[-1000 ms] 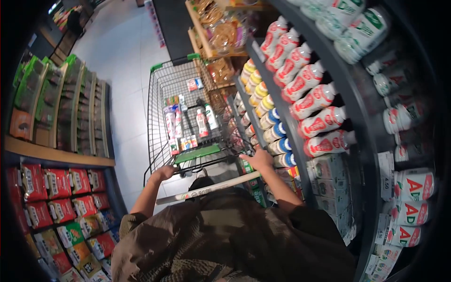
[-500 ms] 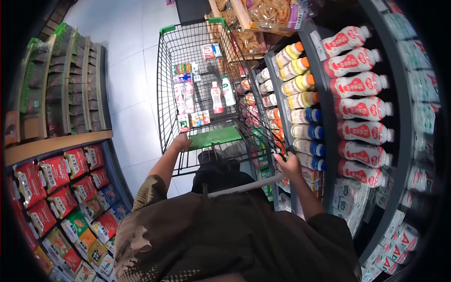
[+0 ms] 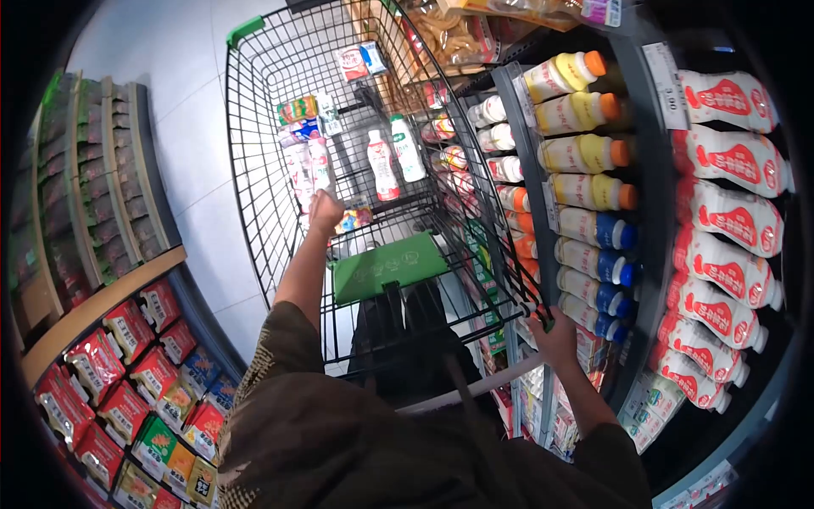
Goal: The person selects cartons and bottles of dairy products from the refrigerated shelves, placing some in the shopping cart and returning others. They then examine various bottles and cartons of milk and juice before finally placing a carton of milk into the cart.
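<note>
A black wire shopping cart [image 3: 254, 170] with green corners stands in front of me. My left hand [image 3: 326, 210] reaches over its left part, fingers curled at the lower end of a pink-and-white pack [image 3: 309, 165]. The fingertips are partly hidden. My right hand [image 3: 555, 333] is closed around the cart handle [image 3: 500, 373] at its right end. Beside the pack in the cart lie a pink-and-white bottle [image 3: 381, 165] and a white bottle with a green cap [image 3: 408, 151]. Farther forward are a red-and-white carton [image 3: 350, 64] and a blue-and-white one [image 3: 372, 58]. A green flap [image 3: 390, 266] spans the near end.
Close on the right, shelves hold rows of yellow bottles [image 3: 577, 154] and red-and-white bottles [image 3: 729, 157]. Bagged goods [image 3: 462, 42] sit at the far right. On the left stand a rack of red packets [image 3: 127, 331] and a tiered shelf [image 3: 93, 170]. Pale floor tiles [image 3: 199, 127] lie between.
My left hand has left the cart's near edge and reached forward to the pink-and-white pack. My right hand stays on the handle. The view has shifted, with the right shelves appearing closer.
</note>
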Demonstrator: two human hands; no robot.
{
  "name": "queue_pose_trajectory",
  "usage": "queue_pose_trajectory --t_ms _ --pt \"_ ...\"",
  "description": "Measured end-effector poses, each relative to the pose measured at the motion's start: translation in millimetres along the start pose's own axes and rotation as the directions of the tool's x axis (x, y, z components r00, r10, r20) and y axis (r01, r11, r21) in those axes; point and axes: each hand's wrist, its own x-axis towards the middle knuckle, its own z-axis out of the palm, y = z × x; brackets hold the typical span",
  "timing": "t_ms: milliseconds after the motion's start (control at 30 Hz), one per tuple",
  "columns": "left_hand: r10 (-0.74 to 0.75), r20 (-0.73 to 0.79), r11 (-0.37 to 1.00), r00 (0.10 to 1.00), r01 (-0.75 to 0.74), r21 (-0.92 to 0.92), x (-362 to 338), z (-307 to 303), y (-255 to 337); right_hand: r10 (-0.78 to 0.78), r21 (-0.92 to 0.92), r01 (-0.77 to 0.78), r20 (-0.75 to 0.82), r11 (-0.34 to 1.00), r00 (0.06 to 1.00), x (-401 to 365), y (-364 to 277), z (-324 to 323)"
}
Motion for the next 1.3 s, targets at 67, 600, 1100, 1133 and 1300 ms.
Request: queue_pose_trajectory --t_ms 67,600,1100,1133,1300 --pt "-0.042 -0.008 0.995 0.999 0.041 -0.093 19 4 7 -0.010 -0.045 0.009 -0.021 0.999 1.000 2 11 6" --pt "-0.171 -0.014 0.947 0.985 0.161 -0.277 79 53 1 0.034 0.000 -0.034 0.003 0.999 0.999 3 21 10" --pt "0.350 0.373 0.294 0.860 0.277 -0.915 -83 -7 25 -0.057 0.029 0.058 -0.019 0.998 0.998 -5 6 -6" --pt "0.399 0.382 0.277 0.834 0.287 -0.917 -102 -12 28 -0.065 0.021 0.066 -0.026 0.998 0.998 -8 5 -10" --pt "0.547 0.398 0.255 0.736 0.307 -0.917 -203 -55 54 -0.143 -0.018 0.142 -0.099 0.990 0.985 -6 28 2"
